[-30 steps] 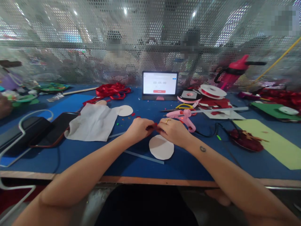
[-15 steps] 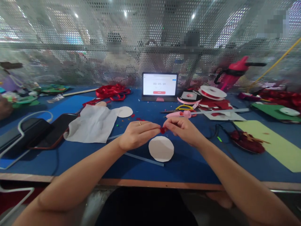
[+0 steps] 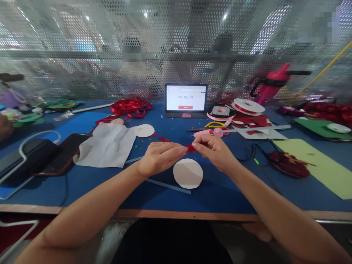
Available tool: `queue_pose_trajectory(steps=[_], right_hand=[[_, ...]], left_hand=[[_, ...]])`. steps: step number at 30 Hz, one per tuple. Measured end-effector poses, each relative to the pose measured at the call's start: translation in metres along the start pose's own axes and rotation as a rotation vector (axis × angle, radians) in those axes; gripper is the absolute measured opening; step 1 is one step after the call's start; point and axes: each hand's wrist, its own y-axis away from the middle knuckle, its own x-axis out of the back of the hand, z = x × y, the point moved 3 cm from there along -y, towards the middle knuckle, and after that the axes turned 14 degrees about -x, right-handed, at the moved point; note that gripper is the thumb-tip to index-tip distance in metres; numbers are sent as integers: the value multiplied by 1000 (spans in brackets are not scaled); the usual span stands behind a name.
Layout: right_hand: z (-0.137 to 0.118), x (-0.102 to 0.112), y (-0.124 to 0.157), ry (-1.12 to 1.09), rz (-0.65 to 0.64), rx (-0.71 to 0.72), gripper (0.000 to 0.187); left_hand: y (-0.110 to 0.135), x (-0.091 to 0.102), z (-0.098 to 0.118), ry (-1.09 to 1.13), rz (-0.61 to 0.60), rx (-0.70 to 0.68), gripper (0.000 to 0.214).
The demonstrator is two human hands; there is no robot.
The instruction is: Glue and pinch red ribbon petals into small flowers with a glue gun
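Red ribbon scrap held in the air just above and behind the white paper disc, mid-bench, toward the front edge. Left hand and right hand each pinch one end between thumb and fingertips, other fingers curled, likely to work it clear of the surface. Pink glue gun lies just behind; tablet stands at the far edge. A second ago the hands sat lower, overlapping the disc.

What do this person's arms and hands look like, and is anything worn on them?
The left forearm and right forearm are bare, with no sleeves, gloves, watch or bracelet in view. The left hand wears a thin gold ring on one finger. The right hand shows no ring or marking from this angle.
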Motion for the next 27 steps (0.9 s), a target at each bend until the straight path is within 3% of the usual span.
queue_pose_trajectory(steps=[10,21,27], right_hand=[[1,-4,2,-5,-4,32,20],[1,-7,2,-135,-56,-28,25],[0,-3,4,-67,-50,18,27]], left_hand=[[0,-1,5,26,13,22,8],[-4,3,5,25,-3,34,8],[-8,4,4,112,47,97,8]])
